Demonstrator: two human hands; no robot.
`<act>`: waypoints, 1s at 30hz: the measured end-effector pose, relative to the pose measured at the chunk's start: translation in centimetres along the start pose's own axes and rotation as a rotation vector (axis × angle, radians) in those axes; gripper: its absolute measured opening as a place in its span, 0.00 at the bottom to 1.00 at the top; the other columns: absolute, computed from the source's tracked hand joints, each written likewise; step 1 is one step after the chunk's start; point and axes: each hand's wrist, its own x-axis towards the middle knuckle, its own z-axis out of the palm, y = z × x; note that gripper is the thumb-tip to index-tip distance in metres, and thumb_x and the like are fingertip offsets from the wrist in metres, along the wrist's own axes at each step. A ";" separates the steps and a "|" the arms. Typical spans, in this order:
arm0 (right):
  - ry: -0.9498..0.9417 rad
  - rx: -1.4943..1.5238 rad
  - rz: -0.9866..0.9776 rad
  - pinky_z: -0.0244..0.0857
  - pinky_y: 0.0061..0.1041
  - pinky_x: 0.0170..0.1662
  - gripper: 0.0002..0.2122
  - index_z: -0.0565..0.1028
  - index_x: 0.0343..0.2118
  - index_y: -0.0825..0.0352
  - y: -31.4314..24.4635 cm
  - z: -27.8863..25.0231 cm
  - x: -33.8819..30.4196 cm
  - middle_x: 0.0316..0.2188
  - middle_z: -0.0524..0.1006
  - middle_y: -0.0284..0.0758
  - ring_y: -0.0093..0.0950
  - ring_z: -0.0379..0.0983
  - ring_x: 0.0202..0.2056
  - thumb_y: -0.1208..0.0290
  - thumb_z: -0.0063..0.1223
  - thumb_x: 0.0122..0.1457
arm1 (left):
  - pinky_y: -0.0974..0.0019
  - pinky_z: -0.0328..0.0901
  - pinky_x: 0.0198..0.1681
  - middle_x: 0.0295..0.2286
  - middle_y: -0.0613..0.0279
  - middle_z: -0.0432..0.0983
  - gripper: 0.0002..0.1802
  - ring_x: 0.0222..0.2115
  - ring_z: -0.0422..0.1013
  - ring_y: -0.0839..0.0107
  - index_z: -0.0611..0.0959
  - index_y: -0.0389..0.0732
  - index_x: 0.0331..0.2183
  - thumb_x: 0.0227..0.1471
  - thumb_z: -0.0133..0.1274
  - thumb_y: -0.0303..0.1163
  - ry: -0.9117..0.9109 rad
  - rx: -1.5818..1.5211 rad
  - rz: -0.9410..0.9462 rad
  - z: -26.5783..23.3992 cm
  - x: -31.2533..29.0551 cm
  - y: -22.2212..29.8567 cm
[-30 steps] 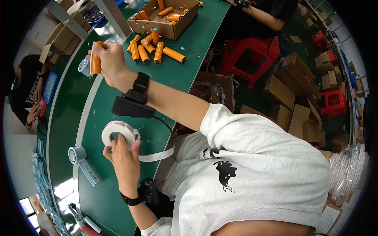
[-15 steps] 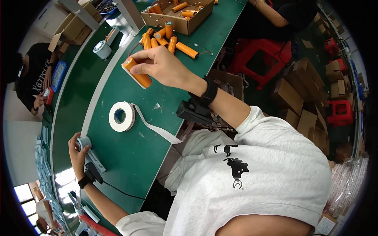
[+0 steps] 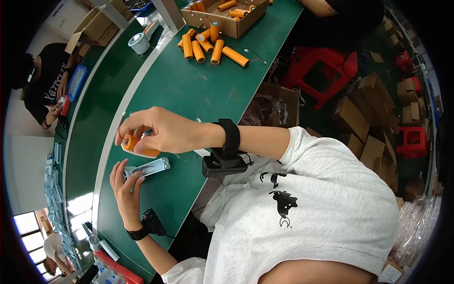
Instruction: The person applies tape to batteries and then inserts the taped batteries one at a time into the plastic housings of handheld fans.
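Head view: my right hand [image 3: 163, 130] is closed in a pinch, thumb on the near side and fingers arched over, and it has hold of an orange battery cell [image 3: 142, 146]. The cell lies on its side in my grip, above the green bench [image 3: 208, 90], with a white strip along its lower edge. My left hand [image 3: 125, 189] is partly closed, fingers and thumb curved around one end of a light blue housing [image 3: 153, 167]; that end is mostly hidden by my fingers. The housing's open trough faces up, showing wires inside, and it sits just below the cell, near it. I can't tell whether the two touch.

I wear a black strap [image 3: 231, 137] on my right wrist, with a black box under it, and there is a similar one on my left. Farther up the bench lies a cluster of orange cells [image 3: 235, 56], one standing upright, beside a cardboard box [image 3: 249, 24] holding more of them. Past the pale rail stands another light blue device [image 3: 139, 43]. Across from me a person in black holds something red, near a blue tray [image 3: 77, 81]. A red stool [image 3: 321, 71] stands on the floor.
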 end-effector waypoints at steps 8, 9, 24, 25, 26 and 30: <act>-0.061 -0.054 -0.110 0.67 0.21 0.32 0.09 0.74 0.30 0.72 3.7 3.0 0.0 0.29 0.74 0.36 0.27 0.73 0.30 0.83 0.52 0.43 | 0.55 0.49 0.52 0.46 0.54 0.63 0.12 0.50 0.54 0.54 0.76 0.39 0.36 0.45 0.52 0.28 -0.038 0.517 0.098 1.1 0.1 1.1; -0.082 -0.127 -0.135 0.66 0.21 0.31 0.09 0.74 0.30 0.72 3.8 2.8 0.2 0.29 0.74 0.37 0.28 0.73 0.29 0.84 0.53 0.42 | 0.55 0.49 0.52 0.45 0.54 0.63 0.12 0.49 0.54 0.55 0.76 0.38 0.35 0.44 0.52 0.28 -0.018 0.503 0.112 1.1 0.1 1.0; -0.140 -0.294 -0.245 0.65 0.23 0.32 0.10 0.71 0.31 0.72 4.2 2.2 0.0 0.29 0.72 0.37 0.30 0.71 0.30 0.84 0.52 0.43 | 0.61 0.50 0.50 0.38 0.56 0.68 0.07 0.43 0.62 0.59 0.69 0.35 0.26 0.42 0.52 0.23 0.123 -0.533 -0.328 0.8 0.5 0.2; -0.132 -0.250 -0.241 0.65 0.23 0.32 0.10 0.71 0.31 0.72 3.9 2.3 0.0 0.29 0.72 0.37 0.31 0.71 0.30 0.84 0.52 0.43 | 0.61 0.50 0.50 0.37 0.57 0.69 0.07 0.42 0.62 0.59 0.69 0.36 0.26 0.42 0.52 0.22 0.178 -0.360 -0.229 1.2 0.4 0.1; -0.123 -0.207 -0.237 0.64 0.24 0.33 0.09 0.71 0.31 0.72 3.8 2.3 0.0 0.28 0.72 0.37 0.31 0.71 0.30 0.84 0.52 0.43 | 0.61 0.50 0.50 0.36 0.58 0.69 0.07 0.42 0.63 0.60 0.69 0.36 0.26 0.42 0.52 0.22 0.231 -0.187 -0.129 1.6 0.3 0.1; -0.279 -0.305 -0.188 0.65 0.27 0.35 0.09 0.72 0.31 0.73 4.6 2.3 0.6 0.30 0.72 0.39 0.34 0.71 0.32 0.82 0.52 0.42 | 0.61 0.50 0.49 0.35 0.59 0.71 0.07 0.42 0.63 0.61 0.69 0.36 0.26 0.42 0.51 0.21 0.271 0.036 -0.008 1.9 0.6 0.6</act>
